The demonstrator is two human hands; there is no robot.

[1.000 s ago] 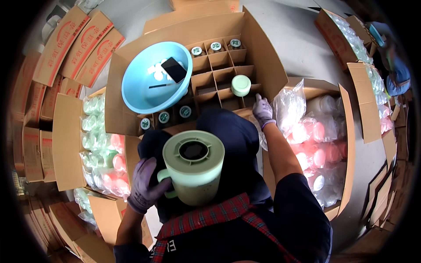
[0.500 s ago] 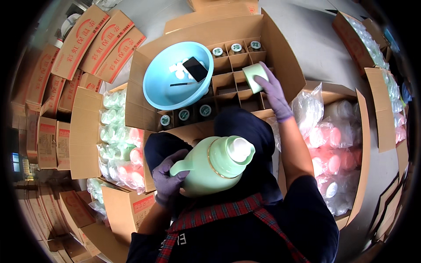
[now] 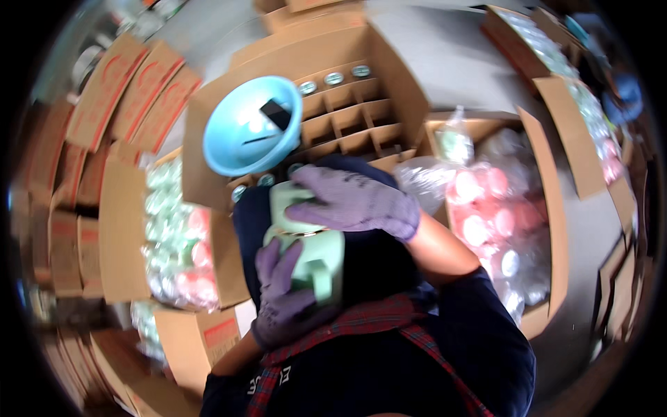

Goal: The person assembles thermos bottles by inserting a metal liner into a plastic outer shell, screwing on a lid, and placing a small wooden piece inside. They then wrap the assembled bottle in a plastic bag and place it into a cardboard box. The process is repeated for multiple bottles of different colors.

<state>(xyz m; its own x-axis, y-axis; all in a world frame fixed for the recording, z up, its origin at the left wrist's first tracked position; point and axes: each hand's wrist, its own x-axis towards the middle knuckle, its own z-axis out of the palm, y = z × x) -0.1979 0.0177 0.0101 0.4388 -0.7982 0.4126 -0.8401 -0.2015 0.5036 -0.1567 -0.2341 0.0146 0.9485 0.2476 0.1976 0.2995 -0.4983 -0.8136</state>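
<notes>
A pale green vacuum flask [image 3: 326,254] with a side handle lies tilted across my lap, its top pointing away from me. My left hand [image 3: 288,295], in a purple-grey glove, is closed around the lower body beside the handle, with the fingers spread along its side. At the top end sits a light green cup lid [image 3: 279,207]. My right hand [image 3: 361,201], gloved alike, reaches over from the right and grips that lid. Its fingers hide part of the lid and the flask's neck, and the picture is slightly blurred.
Ahead stands a divided carton [image 3: 351,121] with several capped bottles. A blue basin [image 3: 217,142] on it holds a phone [image 3: 276,115] and small white pieces. Cartons of bagged green and pink cups flank me left [image 3: 121,229] and right [image 3: 556,257]. Closed cartons [image 3: 104,90] stack far left.
My right hand has brought the green cup lid from over the carton onto the flask's top. The flask has turned, its top now pointing away. The view has shifted, and a bag lies displaced at right.
</notes>
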